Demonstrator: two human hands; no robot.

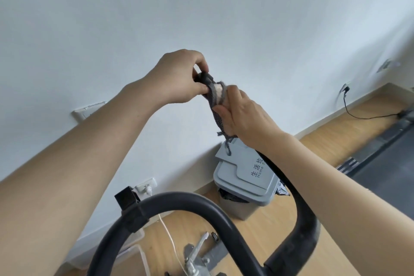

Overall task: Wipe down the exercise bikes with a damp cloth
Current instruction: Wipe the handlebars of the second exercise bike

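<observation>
- Cloth [216,105]: a dark grey knitted rag with a pale patch near its top and a loose thread hanging from its lower end. It is wrapped around the raised end of the black handlebar [289,188], in mid-frame against a white wall [201,6].
- Right hand [244,116]: fingers closed around the cloth, pressing it to the bar from the right.
- Left hand [179,76]: thumb and fingers pinched narrow on the black tip of the bar and the cloth's top edge, just above the right hand. The two hands are almost touching.
- Handling, as a judgement: the cloth looks soft, thin and light, and folds easily around the tube. Being damp, it may cling rather than slide. The frayed thread could snag on fittings. The best hold seems to be a full wrap in the palm, with the bar inside.
- Handlebar, as a judgement: it looks stiff and smooth, and curves down from the hands to a second loop [179,208] near the bottom of the frame, which carries a black clamp [130,208]. Holding the tip steadies it while the other hand rubs.
- Background: a grey lidded bin [246,186] stands on the wood floor [349,132] by the wall, below the hands. A dark mat or machine base lies far right.
</observation>
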